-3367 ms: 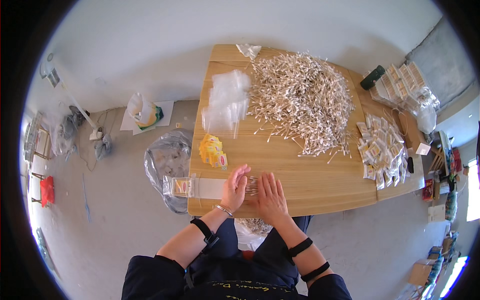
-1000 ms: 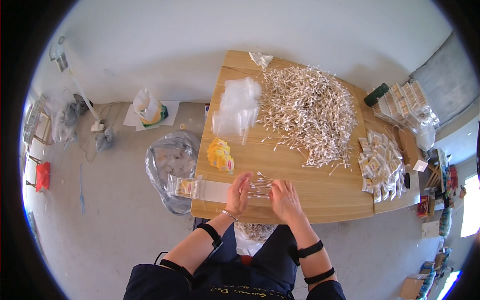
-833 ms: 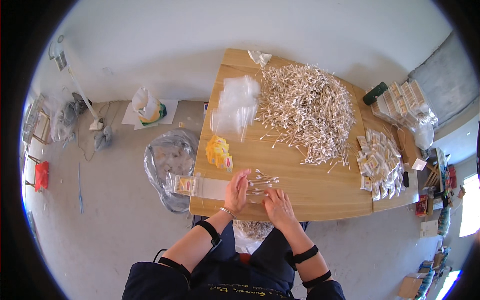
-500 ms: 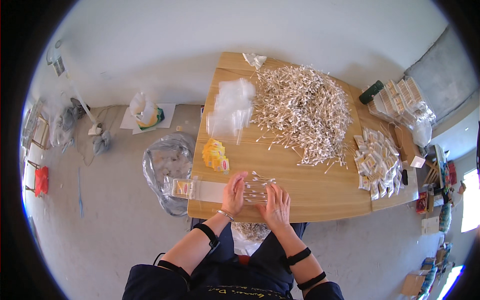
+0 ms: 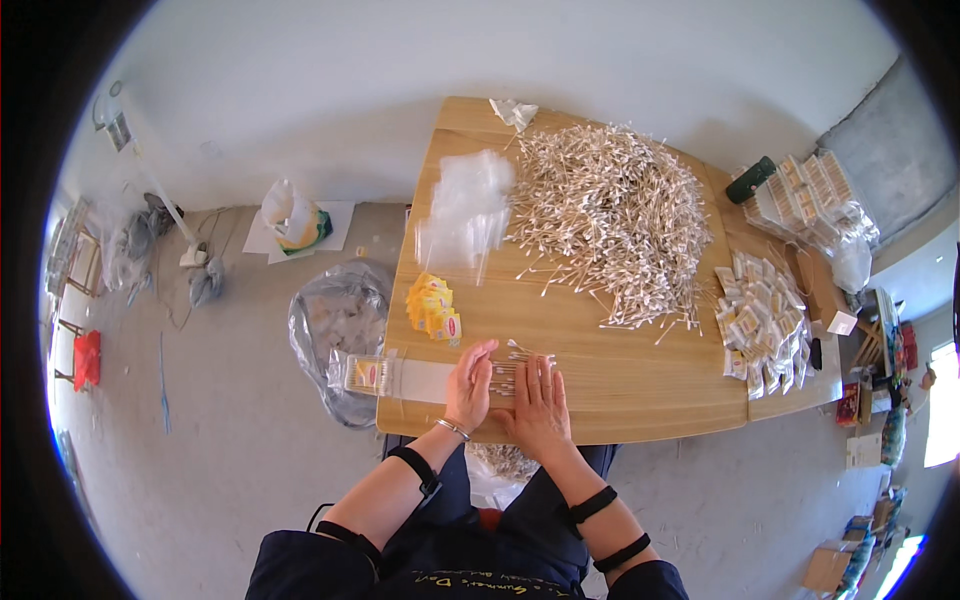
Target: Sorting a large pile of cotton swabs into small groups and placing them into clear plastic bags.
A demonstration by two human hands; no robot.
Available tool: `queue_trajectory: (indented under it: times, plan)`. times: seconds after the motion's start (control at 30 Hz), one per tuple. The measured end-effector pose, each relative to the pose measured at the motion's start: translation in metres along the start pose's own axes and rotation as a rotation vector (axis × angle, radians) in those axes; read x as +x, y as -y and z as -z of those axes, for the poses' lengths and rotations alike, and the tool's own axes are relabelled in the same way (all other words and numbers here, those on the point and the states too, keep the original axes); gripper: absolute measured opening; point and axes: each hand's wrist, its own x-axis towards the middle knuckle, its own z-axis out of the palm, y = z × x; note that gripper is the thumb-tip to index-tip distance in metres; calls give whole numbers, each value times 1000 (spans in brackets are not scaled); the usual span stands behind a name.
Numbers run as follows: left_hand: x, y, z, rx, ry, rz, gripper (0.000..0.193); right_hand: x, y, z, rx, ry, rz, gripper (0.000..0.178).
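Worktop (image 5: 600,370): a pale wooden rectangle on a grey floor; every place below is told from it.
Left hand (image 5: 470,385): at the near edge of the worktop, flat with fingers stretched out, its fingertips touching the left end of a small bundle of cotton swabs; not clenched.
Right hand (image 5: 538,398): just beside the left hand on the same near edge, palm down and fingers spread, lying over the right part of the bundle; whether it grips any sticks I cannot tell.
Small bundle of cotton swabs (image 5: 512,368): on the worktop's near edge, between and partly under the two hands, sticks roughly side by side with white tips showing past the fingers.
Big heap of cotton swabs (image 5: 612,225): spread over the far middle of the worktop, well apart from the hands.
Clear plastic bags (image 5: 465,215): a loose stack on the far left part of the worktop, just beside the heap.
Yellow labels (image 5: 433,308): a small pile near the left edge of the worktop, between the clear bags and the left hand.
Filled flat packet (image 5: 385,375): hanging over the near left corner of the worktop, close to the left hand.
Finished packets (image 5: 762,320): many small ones scattered on the right end of the worktop.
Large plastic sack (image 5: 335,330): on the floor, against the left side of the worktop.
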Motion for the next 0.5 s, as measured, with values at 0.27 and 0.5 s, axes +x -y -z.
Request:
queue_trajectory:
  times: [0.27, 0.5]
  plan:
    - [-1, 2, 5, 19, 12, 15, 30, 19, -9, 10, -14, -59, -30, 76]
    - [-1, -5, 0, 34, -13, 7, 32, 20, -9, -3, 55, -38, -51, 78]
